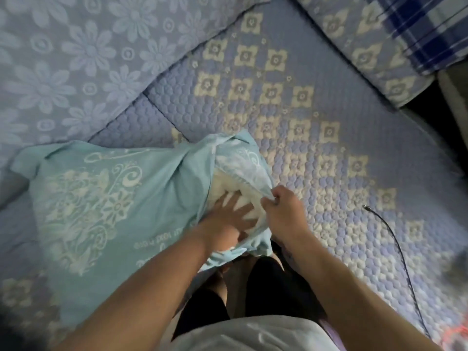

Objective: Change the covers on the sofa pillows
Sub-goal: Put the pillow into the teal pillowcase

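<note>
Cable trails right of the right grip, which pinches the teal cover's open edge; the left hand, fingers spread, presses the white pillow inside, on the quilted sofa.

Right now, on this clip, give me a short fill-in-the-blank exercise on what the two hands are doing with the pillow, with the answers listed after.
1. The left hand presses with spread fingers on the ____ pillow insert.
2. The right hand pinches the edge of the ____ pillow cover at its open end.
3. A thin black ____ lies on the quilted sofa seat, on the person's right.

Missing words: white; turquoise; cable
</note>
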The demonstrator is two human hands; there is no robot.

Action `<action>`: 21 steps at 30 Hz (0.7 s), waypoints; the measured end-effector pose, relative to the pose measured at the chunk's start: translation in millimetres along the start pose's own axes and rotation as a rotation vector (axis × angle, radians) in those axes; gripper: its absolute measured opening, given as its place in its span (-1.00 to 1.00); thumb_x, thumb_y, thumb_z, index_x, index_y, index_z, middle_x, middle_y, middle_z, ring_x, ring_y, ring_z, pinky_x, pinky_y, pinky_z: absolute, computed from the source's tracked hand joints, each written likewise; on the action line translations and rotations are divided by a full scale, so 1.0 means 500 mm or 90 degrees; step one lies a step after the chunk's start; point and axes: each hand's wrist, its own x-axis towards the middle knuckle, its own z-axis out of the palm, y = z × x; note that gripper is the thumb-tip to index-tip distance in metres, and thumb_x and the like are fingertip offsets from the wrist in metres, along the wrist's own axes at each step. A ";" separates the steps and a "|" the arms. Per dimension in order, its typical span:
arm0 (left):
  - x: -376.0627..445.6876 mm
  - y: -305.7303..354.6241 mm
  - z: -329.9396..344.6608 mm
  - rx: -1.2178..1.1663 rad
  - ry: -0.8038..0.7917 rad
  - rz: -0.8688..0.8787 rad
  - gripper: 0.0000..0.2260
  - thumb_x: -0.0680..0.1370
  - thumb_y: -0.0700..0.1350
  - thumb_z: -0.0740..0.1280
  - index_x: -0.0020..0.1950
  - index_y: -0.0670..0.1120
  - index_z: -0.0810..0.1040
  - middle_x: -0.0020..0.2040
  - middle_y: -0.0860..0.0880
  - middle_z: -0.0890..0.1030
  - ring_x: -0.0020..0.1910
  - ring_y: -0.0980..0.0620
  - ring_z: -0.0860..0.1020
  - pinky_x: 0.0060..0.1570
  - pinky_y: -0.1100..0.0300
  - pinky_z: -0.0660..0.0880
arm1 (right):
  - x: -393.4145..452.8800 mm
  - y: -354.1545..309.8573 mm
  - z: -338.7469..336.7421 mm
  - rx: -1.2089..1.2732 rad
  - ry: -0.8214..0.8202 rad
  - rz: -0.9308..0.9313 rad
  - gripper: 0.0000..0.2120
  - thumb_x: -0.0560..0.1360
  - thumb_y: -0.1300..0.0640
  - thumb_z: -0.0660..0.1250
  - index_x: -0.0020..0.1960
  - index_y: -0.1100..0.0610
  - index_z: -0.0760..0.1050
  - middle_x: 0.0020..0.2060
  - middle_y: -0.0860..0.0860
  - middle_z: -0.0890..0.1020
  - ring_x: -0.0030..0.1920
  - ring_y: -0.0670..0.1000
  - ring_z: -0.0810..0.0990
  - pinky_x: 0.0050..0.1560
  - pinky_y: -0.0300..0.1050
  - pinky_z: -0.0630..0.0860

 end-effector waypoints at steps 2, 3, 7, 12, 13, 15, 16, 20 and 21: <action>-0.048 0.028 0.039 0.055 -0.057 0.136 -0.71 0.50 -0.09 0.22 0.13 0.00 0.66 0.30 -0.13 0.59 0.62 -0.27 -0.01 0.53 -0.31 -0.09 | 0.051 0.006 -0.005 0.031 0.005 0.071 -0.87 0.55 0.13 0.30 -0.10 0.18 0.45 -0.29 0.04 0.51 -0.30 0.05 0.50 -0.35 -0.10 0.38; -0.067 0.042 0.049 0.072 -0.041 0.170 -0.78 0.44 -0.14 0.26 -0.04 -0.03 0.68 0.10 -0.11 0.67 0.61 -0.23 0.11 0.55 -0.27 -0.06 | 0.055 0.007 0.011 0.020 -0.023 0.058 -0.83 0.56 0.11 0.30 -0.13 0.19 0.43 -0.31 0.05 0.50 -0.32 0.06 0.49 -0.35 -0.10 0.37; -0.083 0.039 0.062 -0.203 0.149 0.044 -0.87 0.43 -0.16 0.24 -0.20 -0.08 0.59 0.18 -0.14 0.64 0.50 -0.13 0.33 0.45 -0.23 0.20 | 0.011 0.009 0.080 0.064 -0.092 0.015 -0.68 0.51 0.08 0.31 -0.33 0.06 0.25 -0.42 -0.01 0.38 -0.34 0.04 0.40 -0.29 -0.05 0.34; -0.132 0.163 0.067 -0.403 0.336 -0.240 -0.79 0.46 0.10 0.24 -0.26 -0.01 0.42 -0.21 0.09 0.49 -0.08 0.05 0.47 0.08 0.13 0.41 | 0.002 0.003 0.076 0.077 -0.094 0.018 -0.84 0.50 0.05 0.29 -0.18 0.07 0.35 -0.33 -0.02 0.50 -0.27 0.07 0.51 -0.21 0.01 0.45; -0.141 0.192 0.074 -0.405 0.351 -0.294 -0.78 0.51 0.11 0.25 -0.22 -0.01 0.40 -0.22 0.10 0.47 -0.14 0.09 0.44 0.01 0.17 0.39 | 0.003 -0.008 0.076 0.078 -0.090 0.009 -0.91 0.49 0.06 0.28 -0.08 0.04 0.38 -0.26 -0.01 0.58 -0.22 0.10 0.58 -0.15 0.04 0.52; -0.160 0.227 0.086 -0.387 0.334 -0.309 -0.76 0.60 0.04 0.07 -0.10 -0.07 0.41 -0.19 0.06 0.44 -0.20 0.06 0.45 -0.11 0.16 0.34 | 0.009 -0.028 0.076 0.091 -0.042 -0.025 -0.87 0.50 0.12 0.24 0.04 -0.02 0.38 -0.23 0.02 0.62 -0.21 0.13 0.62 -0.14 0.09 0.57; -0.167 0.230 0.095 -0.424 0.330 -0.313 -0.69 0.59 -0.02 -0.06 0.00 -0.08 0.44 -0.14 0.03 0.39 -0.16 0.00 0.48 -0.13 0.17 0.31 | 0.010 -0.037 0.074 0.089 -0.013 -0.051 -0.87 0.52 0.16 0.22 0.05 -0.01 0.38 -0.27 0.02 0.62 -0.24 0.12 0.61 -0.20 0.08 0.55; -0.216 0.181 0.127 -0.697 0.423 -0.547 -0.74 0.67 -0.14 0.08 -0.09 -0.05 0.53 -0.25 0.03 0.46 -0.24 -0.03 0.51 -0.24 0.11 0.39 | 0.033 -0.071 0.073 0.218 -0.121 -0.056 -0.79 0.58 0.32 0.15 0.10 0.09 0.45 -0.28 0.14 0.65 -0.30 0.07 0.65 -0.30 -0.12 0.60; -0.229 0.176 0.116 -0.682 0.416 -0.580 -0.72 0.69 -0.07 0.12 -0.15 -0.08 0.51 -0.32 0.01 0.48 -0.28 0.03 0.51 -0.23 0.13 0.41 | 0.042 -0.078 0.073 0.240 -0.210 -0.066 -0.76 0.58 0.36 0.16 0.13 0.12 0.48 -0.23 0.15 0.65 -0.23 0.08 0.65 -0.23 -0.15 0.62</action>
